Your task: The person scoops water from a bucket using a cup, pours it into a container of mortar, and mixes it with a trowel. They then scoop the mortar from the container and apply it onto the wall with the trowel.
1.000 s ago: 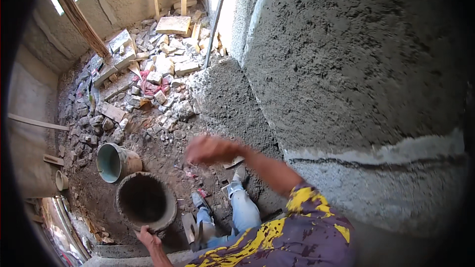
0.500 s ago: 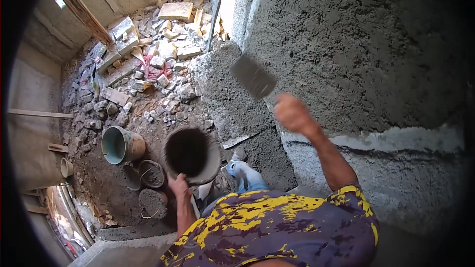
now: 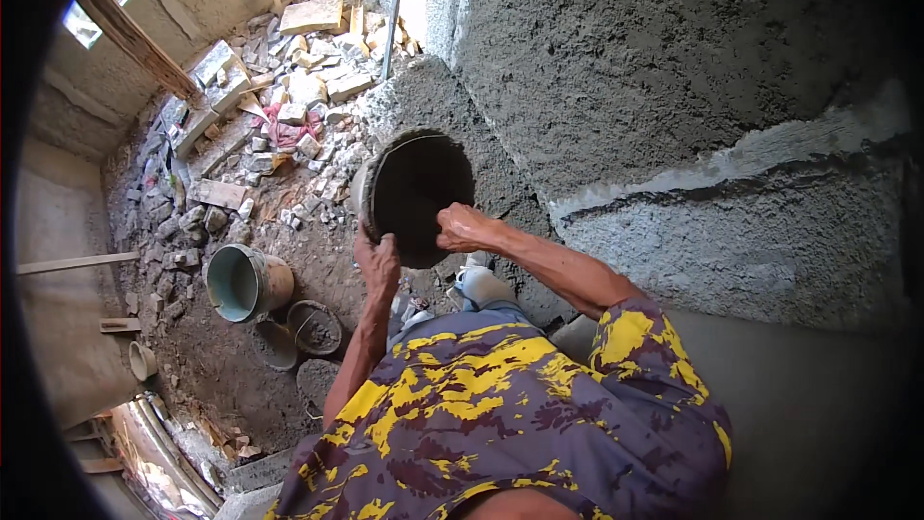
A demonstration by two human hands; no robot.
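My left hand (image 3: 378, 262) grips the near rim of a mortar-caked bucket (image 3: 363, 189), which is tilted so that its dark mouth faces me. My right hand (image 3: 464, 228) is a closed fist at the bucket's mouth, on its right side. It holds a trowel whose flat rectangular blade shows in the earlier frame; now the blade is lost in the shadow inside the bucket. How much mortar lies in the bucket cannot be made out. To the right rises a wall coated with rough, wet grey mortar (image 3: 616, 87).
On the dirt floor at left stand a pale green-lined bucket (image 3: 258, 284) and a small dark pail (image 3: 318, 329). Broken bricks and rubble (image 3: 308, 87) are heaped beyond. A wooden post (image 3: 144, 29) leans at far left. My shoe (image 3: 478, 279) is just below the held bucket.
The bucket has come up and to the right in my left hand. My right hand has swung down and left from beside the wall, taking the trowel into the bucket's mouth.
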